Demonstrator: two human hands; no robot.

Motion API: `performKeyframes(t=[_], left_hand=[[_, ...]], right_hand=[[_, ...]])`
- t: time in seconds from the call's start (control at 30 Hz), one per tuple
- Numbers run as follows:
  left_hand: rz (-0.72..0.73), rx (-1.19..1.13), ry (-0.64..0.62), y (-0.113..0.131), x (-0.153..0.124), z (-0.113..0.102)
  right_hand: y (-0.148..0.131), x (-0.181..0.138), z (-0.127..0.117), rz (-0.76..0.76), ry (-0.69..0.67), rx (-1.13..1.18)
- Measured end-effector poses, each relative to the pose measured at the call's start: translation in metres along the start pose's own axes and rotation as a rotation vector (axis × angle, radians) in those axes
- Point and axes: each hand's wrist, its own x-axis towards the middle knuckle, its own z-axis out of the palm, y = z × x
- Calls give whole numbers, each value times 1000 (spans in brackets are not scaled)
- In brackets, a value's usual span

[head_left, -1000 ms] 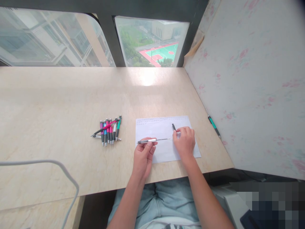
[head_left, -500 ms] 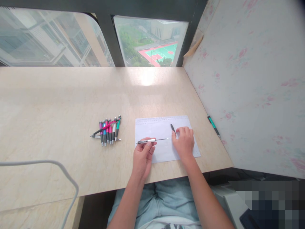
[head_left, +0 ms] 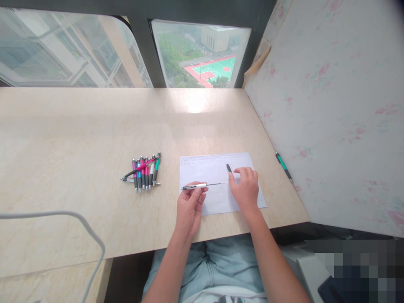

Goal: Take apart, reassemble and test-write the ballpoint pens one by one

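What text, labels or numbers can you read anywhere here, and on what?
Nothing reads clearly.
On the sheet of paper: faint rows of print along its far edge, too small to read.
On the white pen barrel in the left hand: a dark mark, too blurred to read.
On the pile of pens: no legible print.
On the green pen by the wall: none legible.

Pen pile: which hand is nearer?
Left: left hand, holding a pen, is just right of the pile; right hand, with a black piece, farther right on the paper.
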Motion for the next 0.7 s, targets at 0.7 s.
performKeyframes(t=[0.7], left_hand=[[-83, -149, -37, 1, 1, 0]], right_hand=[[-45, 3, -62, -95, -384, 624]])
